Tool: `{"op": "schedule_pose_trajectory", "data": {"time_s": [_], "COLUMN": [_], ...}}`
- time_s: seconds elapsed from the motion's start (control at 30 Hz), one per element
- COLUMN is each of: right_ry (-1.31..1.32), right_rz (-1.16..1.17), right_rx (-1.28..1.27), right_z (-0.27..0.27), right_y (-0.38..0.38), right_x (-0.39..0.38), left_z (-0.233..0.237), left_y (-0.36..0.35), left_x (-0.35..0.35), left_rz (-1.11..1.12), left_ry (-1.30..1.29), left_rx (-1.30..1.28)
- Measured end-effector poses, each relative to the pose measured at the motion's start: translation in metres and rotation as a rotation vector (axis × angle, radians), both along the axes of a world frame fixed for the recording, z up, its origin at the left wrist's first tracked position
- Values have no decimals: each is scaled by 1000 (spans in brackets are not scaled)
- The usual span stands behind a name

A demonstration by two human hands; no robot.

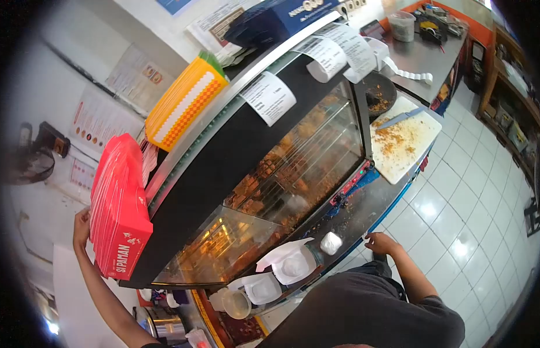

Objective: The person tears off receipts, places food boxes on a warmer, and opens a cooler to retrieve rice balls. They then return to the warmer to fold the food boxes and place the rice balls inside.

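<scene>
At the left, my left hand is at the outer edge of a stack of flattened red paper food boxes printed "SI PAMAN". Its fingers are closed against the edge, partly hidden behind it. The stack stands on top of a glass-fronted display warmer with fried food inside. My right hand hangs beside my body over the tiled floor, fingers loosely apart, holding nothing. On the counter, nearest to it, sits a small white wrapped packet. An open white food box holds a white rounded mound.
Another open white box and a clear plastic tub stand along the counter. A knife lies on a crumb-covered cutting board. Yellow-orange boxes and printed receipts are on the warmer's top.
</scene>
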State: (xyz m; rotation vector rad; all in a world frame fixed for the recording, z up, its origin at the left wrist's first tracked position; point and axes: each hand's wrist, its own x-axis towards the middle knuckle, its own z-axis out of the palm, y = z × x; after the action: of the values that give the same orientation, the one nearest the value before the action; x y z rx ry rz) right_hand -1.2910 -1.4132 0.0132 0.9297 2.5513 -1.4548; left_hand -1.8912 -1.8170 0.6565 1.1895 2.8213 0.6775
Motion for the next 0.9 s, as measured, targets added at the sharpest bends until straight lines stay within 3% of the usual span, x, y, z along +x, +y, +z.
{"op": "schedule_pose_trajectory", "data": {"time_s": [0.13, 0.27, 0.37, 0.4, 0.43, 0.5, 0.53, 0.6, 0.67, 0.73, 0.77, 0.8, 0.87, 0.9], "right_ry": [58, 85, 56, 42, 27, 32, 46, 85, 51, 11, 128, 248, 462, 650], "right_rz": [-59, -87, -82, -99, -114, -143, -165, -189, -182, -171, -134, -94, -92, -66], "right_rx": [-31, 13, 17, 29, 40, 37, 54, 60, 34, 26, 57, 95, 123, 165], "right_z": [-13, -7, 5, 10, 14, 20, 28, 53, 90, 128, 147, 171, 247, 271], "right_y": [7, 25, 41, 47, 51, 62, 67, 77, 87, 104, 114, 126, 139, 146], "right_x": [12, 25, 33, 35, 38, 45, 49, 56, 58, 61, 60, 58, 52, 46], "left_z": [0, 32, 36, 44, 54, 68, 80, 106, 154, 210, 220, 219, 227, 194], "left_y": [-16, 23, 67, 67, 52, 18, 19, 43, 1, -1, 15, 44, 102, 161], "left_x": [-47, -26, 32, 25, 11, -15, -5, 42, 25, 65, 102, 152, 234, 288], "left_rz": [50, 103, 182, 197, 198, -54, 312, 660, 583, 491, 312, 132, 156, 35], "left_ry": [131, 360, 307, 485, 491, 1138, 914, 753, 1024, 903, 1038, 1167, 1031, 1301], "left_rx": [92, -208, -164, -333, -336, -528, -585, -600, -495, -244, -132, -14, 12, 212]}}
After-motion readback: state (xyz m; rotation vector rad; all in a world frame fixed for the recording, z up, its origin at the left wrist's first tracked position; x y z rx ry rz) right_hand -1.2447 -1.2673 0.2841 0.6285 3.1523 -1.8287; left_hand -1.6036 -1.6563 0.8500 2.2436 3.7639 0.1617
